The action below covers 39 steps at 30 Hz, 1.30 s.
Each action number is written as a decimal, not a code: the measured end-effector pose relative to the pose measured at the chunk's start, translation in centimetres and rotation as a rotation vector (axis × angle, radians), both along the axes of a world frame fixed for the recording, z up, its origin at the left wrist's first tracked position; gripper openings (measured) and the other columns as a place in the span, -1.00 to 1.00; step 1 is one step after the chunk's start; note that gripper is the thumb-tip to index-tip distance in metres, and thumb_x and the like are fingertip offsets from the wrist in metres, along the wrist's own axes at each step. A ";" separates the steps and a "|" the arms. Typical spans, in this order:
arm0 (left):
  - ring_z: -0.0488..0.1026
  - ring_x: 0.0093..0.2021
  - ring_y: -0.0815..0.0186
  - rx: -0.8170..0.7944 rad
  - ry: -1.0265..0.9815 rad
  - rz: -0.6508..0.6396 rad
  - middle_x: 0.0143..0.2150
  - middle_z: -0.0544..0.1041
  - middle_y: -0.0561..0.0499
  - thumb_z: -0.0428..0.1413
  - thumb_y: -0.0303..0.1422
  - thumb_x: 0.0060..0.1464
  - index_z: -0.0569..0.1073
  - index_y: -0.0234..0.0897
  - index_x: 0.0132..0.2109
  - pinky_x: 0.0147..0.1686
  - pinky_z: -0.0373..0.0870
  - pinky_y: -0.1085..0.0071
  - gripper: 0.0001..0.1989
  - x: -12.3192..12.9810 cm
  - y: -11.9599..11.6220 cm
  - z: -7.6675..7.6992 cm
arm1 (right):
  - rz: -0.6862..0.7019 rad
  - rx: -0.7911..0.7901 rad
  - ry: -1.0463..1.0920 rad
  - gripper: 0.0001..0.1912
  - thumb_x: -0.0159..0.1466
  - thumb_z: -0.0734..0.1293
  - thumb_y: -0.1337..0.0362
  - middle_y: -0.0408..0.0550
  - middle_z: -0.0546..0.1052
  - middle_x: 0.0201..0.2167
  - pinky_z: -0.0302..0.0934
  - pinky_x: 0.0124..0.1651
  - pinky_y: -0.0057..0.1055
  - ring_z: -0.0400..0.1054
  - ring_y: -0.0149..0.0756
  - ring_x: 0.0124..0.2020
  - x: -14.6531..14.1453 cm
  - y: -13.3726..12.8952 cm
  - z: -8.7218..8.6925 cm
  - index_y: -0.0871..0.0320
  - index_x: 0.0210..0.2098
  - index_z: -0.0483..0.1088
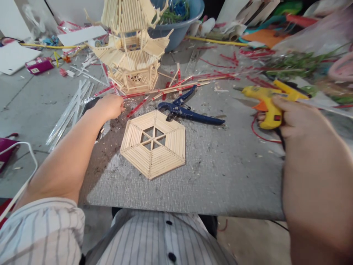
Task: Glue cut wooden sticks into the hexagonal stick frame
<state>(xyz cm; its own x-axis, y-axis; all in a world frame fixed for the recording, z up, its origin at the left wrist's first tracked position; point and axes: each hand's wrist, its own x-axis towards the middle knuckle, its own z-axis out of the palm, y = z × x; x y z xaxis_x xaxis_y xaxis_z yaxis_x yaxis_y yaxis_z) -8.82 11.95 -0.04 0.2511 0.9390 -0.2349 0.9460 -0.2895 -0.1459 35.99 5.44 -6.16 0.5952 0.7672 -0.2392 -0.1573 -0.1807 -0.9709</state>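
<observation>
The blue basin (176, 38), at twelve o'clock on the bench (220, 173), contains green strands (171, 16). The purple box (40, 65), at ten o'clock, bears a label too small to read. The hexagonal panel (165, 156), of pale sticks with six open central sectors, lies mid-bench. Hands apart: the right hand (289, 116), at two o'clock, grips the yellow glue gun (256, 92); the left hand (109, 106), at eleven, is near the red-marked sticks (179, 88), its grip indeterminable.

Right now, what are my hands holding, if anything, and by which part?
The right hand holds the yellow glue gun by its handle. Whether the left hand grips any nearby stick cannot be told.
</observation>
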 end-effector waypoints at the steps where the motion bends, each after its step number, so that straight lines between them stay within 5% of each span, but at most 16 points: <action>1: 0.42 0.01 0.05 0.008 -0.011 -0.005 -0.06 0.52 -0.25 -0.04 -0.29 0.10 0.50 -0.35 -0.11 -0.02 0.27 0.25 -0.67 0.4 -0.3 0.3 | 0.008 0.002 0.003 -0.85 0.24 0.21 0.51 -0.25 0.41 -0.58 0.23 -0.79 -0.53 0.24 -0.48 -0.77 0.1 0.0 0.0 0.19 -0.34 0.34; 11: 0.48 -0.18 0.28 -0.230 -0.335 -0.125 -0.14 0.58 -0.02 0.06 -0.41 -0.01 0.51 -0.25 -0.01 -0.18 0.26 0.42 -0.63 5.6 -5.1 2.3 | 0.010 0.013 0.003 -0.88 0.24 0.22 0.49 -0.21 0.43 -0.52 0.24 -0.78 -0.52 0.28 -0.48 -0.73 0.5 0.1 -0.2 0.20 -0.33 0.36; 18: 0.48 -0.26 0.35 -0.437 -0.400 -0.199 -0.23 0.60 0.03 0.02 -0.46 0.02 0.56 -0.24 -0.20 -0.27 0.25 0.46 -0.74 7.2 -7.3 2.3 | -0.013 0.000 -0.001 -0.88 0.22 0.24 0.49 -0.20 0.44 -0.49 0.23 -0.81 -0.51 0.28 -0.46 -0.72 0.4 0.1 -0.3 0.19 -0.31 0.37; 29: 0.44 -0.35 0.39 -0.406 -0.698 -0.155 -0.37 0.58 0.03 0.11 -0.38 -0.05 0.52 -0.30 -0.35 -0.31 0.28 0.45 -0.88 7.7 -7.3 -0.2 | 0.032 0.040 -0.027 -0.89 0.22 0.24 0.49 -0.14 0.45 -0.48 0.26 -0.74 -0.55 0.30 -0.48 -0.67 0.5 0.1 -0.4 0.22 -0.38 0.36; 39: 0.41 -0.43 0.43 -0.299 -0.657 -0.143 -0.44 0.57 0.02 0.09 -0.31 0.04 0.55 -0.30 -0.37 -0.38 0.24 0.44 -0.81 8.3 -7.6 -1.4 | 0.028 0.024 -0.014 -0.90 0.23 0.23 0.48 -0.15 0.46 -0.50 0.26 -0.76 -0.53 0.30 -0.46 -0.70 0.5 0.0 -0.3 0.22 -0.35 0.36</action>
